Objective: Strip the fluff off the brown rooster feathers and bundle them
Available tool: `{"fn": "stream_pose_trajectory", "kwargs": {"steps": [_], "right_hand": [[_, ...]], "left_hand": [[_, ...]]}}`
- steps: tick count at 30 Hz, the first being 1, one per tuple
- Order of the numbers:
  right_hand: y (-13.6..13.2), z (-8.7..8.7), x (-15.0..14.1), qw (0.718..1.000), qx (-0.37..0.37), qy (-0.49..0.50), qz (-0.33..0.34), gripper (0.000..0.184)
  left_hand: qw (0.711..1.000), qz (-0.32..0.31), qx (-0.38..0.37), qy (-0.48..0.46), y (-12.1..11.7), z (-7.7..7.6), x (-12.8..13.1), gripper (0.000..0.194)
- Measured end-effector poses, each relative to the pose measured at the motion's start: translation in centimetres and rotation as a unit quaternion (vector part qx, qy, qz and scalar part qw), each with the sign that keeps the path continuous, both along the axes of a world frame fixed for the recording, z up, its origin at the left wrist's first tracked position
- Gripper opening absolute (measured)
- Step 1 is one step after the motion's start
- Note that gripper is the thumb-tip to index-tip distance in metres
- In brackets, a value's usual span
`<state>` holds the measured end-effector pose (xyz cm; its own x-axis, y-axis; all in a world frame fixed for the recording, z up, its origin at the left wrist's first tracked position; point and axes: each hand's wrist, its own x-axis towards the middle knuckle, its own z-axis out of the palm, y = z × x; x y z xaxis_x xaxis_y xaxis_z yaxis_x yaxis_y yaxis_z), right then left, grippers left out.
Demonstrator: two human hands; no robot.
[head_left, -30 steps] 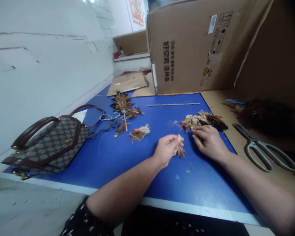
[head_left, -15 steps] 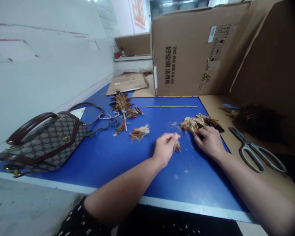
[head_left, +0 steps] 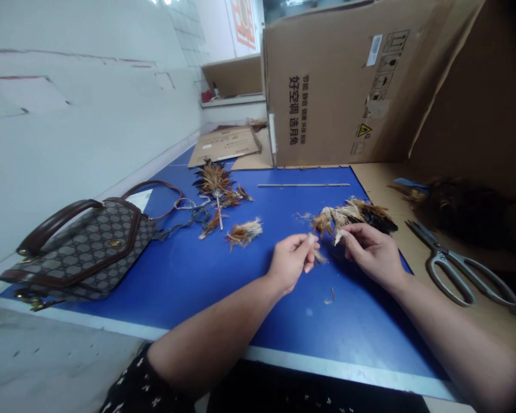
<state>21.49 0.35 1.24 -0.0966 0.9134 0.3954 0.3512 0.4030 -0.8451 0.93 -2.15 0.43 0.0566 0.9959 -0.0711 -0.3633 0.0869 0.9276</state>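
Observation:
My left hand (head_left: pixel 291 261) is closed in a pinch on a small bunch of brown feathers (head_left: pixel 316 252) just above the blue table (head_left: pixel 198 275). Right beside it, my right hand (head_left: pixel 372 249) pinches a pale feather (head_left: pixel 339 234) lifted from the loose heap of brown and black feathers (head_left: pixel 352 215). The two hands are a few centimetres apart. A small tied feather bundle (head_left: pixel 244 232) lies to the left of my left hand.
A patterned handbag (head_left: pixel 81 252) lies at the left. A larger feather cluster on a stick (head_left: pixel 215 183) and a thin rod (head_left: pixel 303 184) lie further back. Scissors (head_left: pixel 460 267) and dark feathers (head_left: pixel 456 203) rest on cardboard at the right. A big cardboard box (head_left: pixel 339 86) stands behind.
My right hand lifted off the heap with a pale feather pinched in its fingers. My left hand raised its feather bunch slightly toward it.

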Motion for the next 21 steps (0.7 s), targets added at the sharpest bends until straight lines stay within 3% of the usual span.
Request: {"fn": "stream_pose_trajectory", "kwargs": {"steps": [6, 14, 17, 21], "right_hand": [[-0.7, 0.9, -1.3, 0.989, -0.094, 0.082, 0.076, 0.034], [-0.9, 0.9, -1.3, 0.976, -0.155, 0.08, 0.134, 0.042], [-0.9, 0.5, -1.2, 0.972, -0.163, 0.074, 0.15, 0.042], [-1.1, 0.5, -1.4, 0.977, -0.148, 0.075, 0.133, 0.04]], "left_hand": [[0.999, -0.024, 0.023, 0.031, -0.2, -0.2, 0.1, 0.045], [0.977, -0.034, 0.154, 0.141, -0.9, -0.2, -0.2, 0.044], [0.981, -0.018, 0.14, 0.131, -0.7, -0.2, -0.2, 0.042], [0.996, -0.002, 0.063, 0.061, -0.2, -0.4, -0.1, 0.039]]}}
